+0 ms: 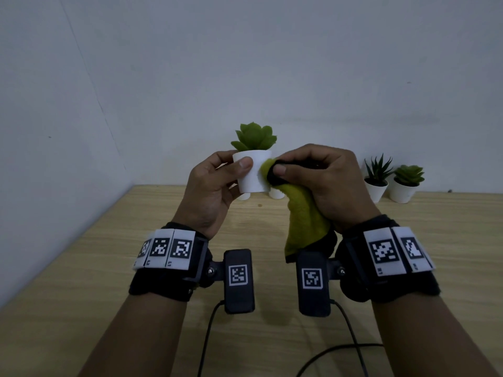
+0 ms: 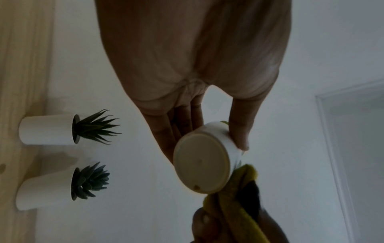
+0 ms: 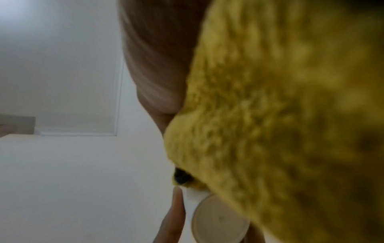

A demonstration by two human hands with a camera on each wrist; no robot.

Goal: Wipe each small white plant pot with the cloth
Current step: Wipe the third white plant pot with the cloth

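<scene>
- The small white plant pot with its green succulent was held upright in the air above the wooden table, in front of the white wall.
- The left hand gripped that pot, thumb across its near side and fingers curled round the far side; the left wrist view showed the pot's round base.
- The right hand pinched a bunched yellow-green cloth and pressed it against the pot's right side; the rest of the cloth hung down toward the right wrist.
- Behind the held pot, the bottoms of two more white pots stood on the table.
- Right of the held pot, a spiky-leaved plant pot and a rosette succulent pot stood just beside each other at the wall.
</scene>
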